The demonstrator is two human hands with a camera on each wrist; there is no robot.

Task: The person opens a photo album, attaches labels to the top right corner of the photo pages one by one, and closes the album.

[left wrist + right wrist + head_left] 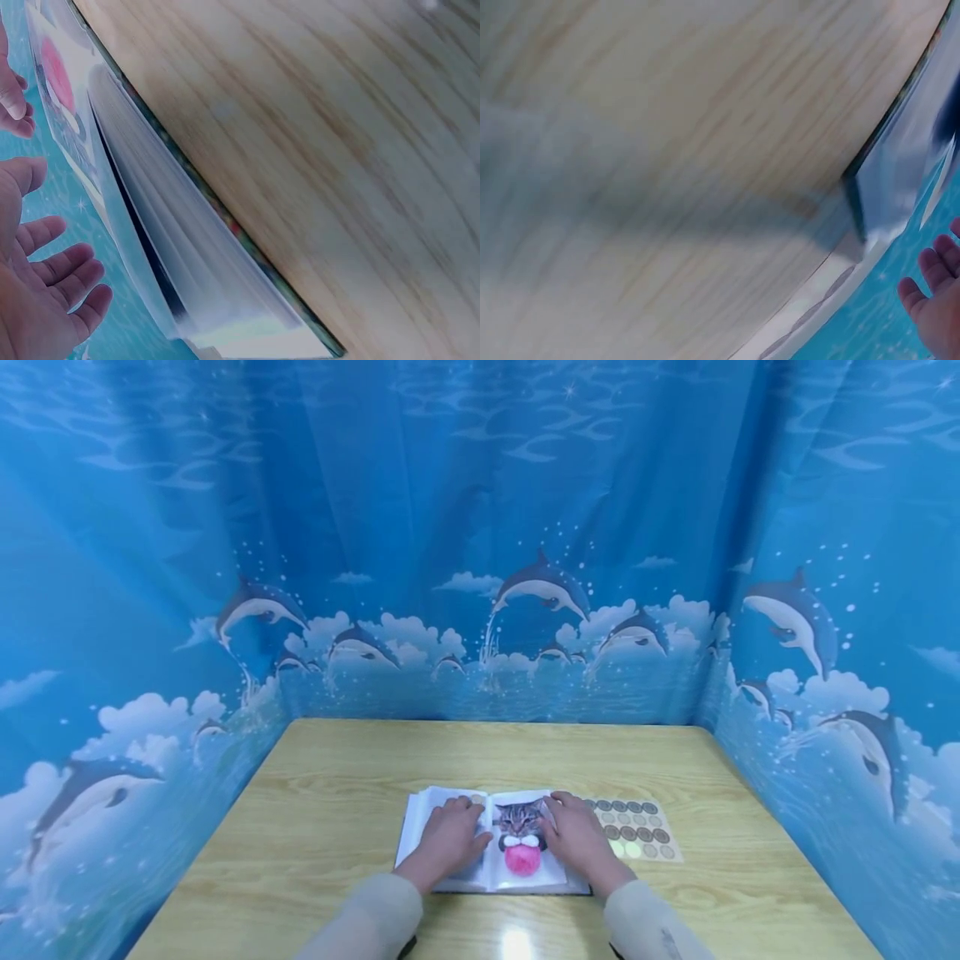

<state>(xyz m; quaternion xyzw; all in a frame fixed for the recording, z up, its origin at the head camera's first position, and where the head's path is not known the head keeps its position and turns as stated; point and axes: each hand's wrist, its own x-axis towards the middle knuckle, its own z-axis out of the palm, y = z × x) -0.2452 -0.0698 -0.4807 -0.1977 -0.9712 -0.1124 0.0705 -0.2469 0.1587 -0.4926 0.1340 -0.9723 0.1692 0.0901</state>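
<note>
An open album (415,839) with clear page sleeves lies on the wooden table. Its right-hand page shows a picture of a tabby cat's face (519,818), with a round pink shape (522,860) below it. Over the left page is my left hand (452,837), its fingers loosely spread; the left wrist view has this hand (45,277) beside the thick stack of page edges (172,202). My right hand (579,837) reaches over the outer edge of the right page, fingertips near the cat picture. In the right wrist view its fingers (936,268) are slightly bent.
A pale sheet with rows of round coin-like discs (637,833) lies at the album's right, partly behind my right hand. The wooden table (330,793) extends around the album. Blue dolphin-print curtains (420,568) enclose its back and sides.
</note>
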